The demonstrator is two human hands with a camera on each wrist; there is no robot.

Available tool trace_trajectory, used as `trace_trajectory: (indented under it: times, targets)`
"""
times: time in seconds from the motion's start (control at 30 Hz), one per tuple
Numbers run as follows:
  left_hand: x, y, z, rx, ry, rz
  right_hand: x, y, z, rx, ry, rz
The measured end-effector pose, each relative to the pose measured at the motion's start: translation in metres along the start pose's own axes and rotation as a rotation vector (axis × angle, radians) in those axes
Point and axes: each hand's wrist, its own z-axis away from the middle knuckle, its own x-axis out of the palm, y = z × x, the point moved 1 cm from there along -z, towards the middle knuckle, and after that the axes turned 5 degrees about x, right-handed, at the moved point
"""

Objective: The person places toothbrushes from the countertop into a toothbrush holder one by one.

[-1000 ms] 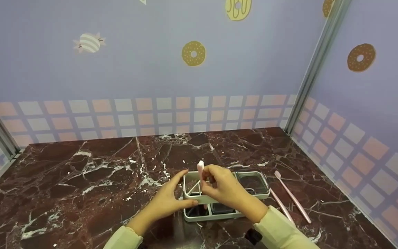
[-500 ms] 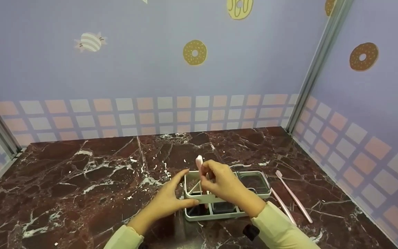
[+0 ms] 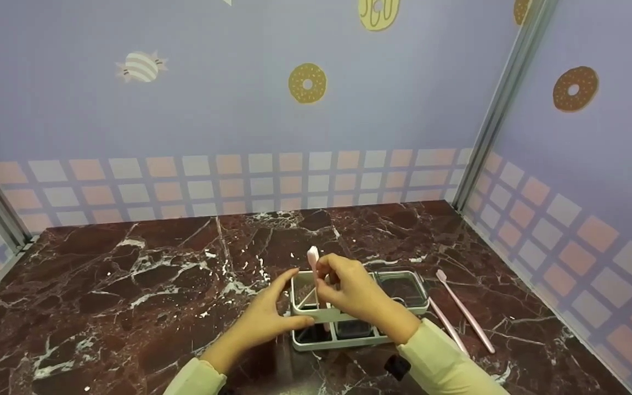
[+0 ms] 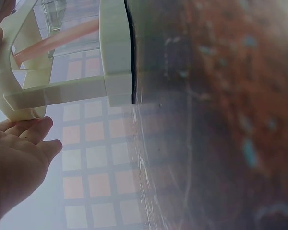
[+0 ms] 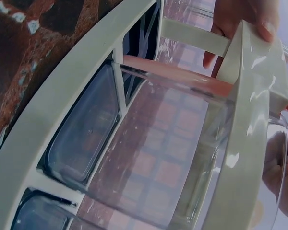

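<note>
A two-tier pale toothbrush holder (image 3: 343,315) stands on the marble table, with clear cups (image 5: 84,127) in it. My left hand (image 3: 261,314) grips the left end of its upper tier, thumb at the front and fingers round the back. Between thumb and fingers of my right hand (image 3: 351,288) is a pink toothbrush (image 3: 312,257), bristle end up, set down through the upper tier's left opening. In the right wrist view its handle (image 5: 177,74) runs between the tiers to the lower opening. The left wrist view shows the same handle (image 4: 57,40) slanting beside the cup.
Two more pink toothbrushes, a nearer one (image 3: 447,327) and a farther one (image 3: 465,312), lie on the table (image 3: 146,329) to the right of the holder. Patterned wall panels (image 3: 228,181) border the table at the back and sides.
The toothbrush's bristle end has shifted slightly left and up, and my right fingers have moved a little left with it. My left hand has stayed on the holder.
</note>
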Motion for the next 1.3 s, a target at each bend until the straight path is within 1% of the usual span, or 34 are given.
trace_trajectory:
  times: [0.1, 0.2, 0.37, 0.47, 0.53, 0.6, 0.73, 0.87, 0.97, 1.13, 1.3]
  targets:
    - [-0.001, 0.000, 0.001, 0.000, 0.000, 0.004, -0.005, -0.001, 0.000, 0.004, -0.014, 0.008]
    - [-0.002, 0.001, 0.000, 0.007, 0.001, 0.006, -0.015, -0.001, -0.001, 0.013, -0.017, 0.019]
    - [-0.003, 0.003, 0.001, -0.004, 0.008, -0.016, -0.044, 0.006, -0.001, 0.053, 0.035, 0.046]
    - [-0.003, 0.004, 0.001, -0.013, 0.009, -0.032, -0.065, 0.018, 0.002, 0.091, 0.085, 0.075]
    - [-0.003, 0.004, 0.001, -0.007, 0.010, -0.037, -0.078, 0.029, 0.007, 0.127, 0.118, 0.100]
    - [-0.003, 0.004, 0.001, -0.002, 0.009, -0.038, -0.090, 0.043, 0.014, 0.165, 0.149, 0.138]
    - [-0.003, 0.004, 0.001, -0.001, 0.009, -0.034, -0.111, 0.074, 0.031, 0.282, 0.185, 0.210]
    - [-0.003, 0.003, 0.001, 0.006, 0.010, -0.035, -0.128, 0.102, 0.051, 0.395, 0.180, 0.268]
    - [-0.003, 0.003, 0.000, 0.013, 0.010, -0.034, -0.139, 0.120, 0.066, 0.459, 0.171, 0.296]
    - [-0.002, 0.003, 0.000, 0.016, 0.006, -0.029, -0.154, 0.141, 0.088, 0.541, 0.161, 0.344]
    - [0.000, 0.003, 0.001, 0.010, 0.001, -0.023, -0.159, 0.156, 0.107, 0.623, 0.114, 0.346]
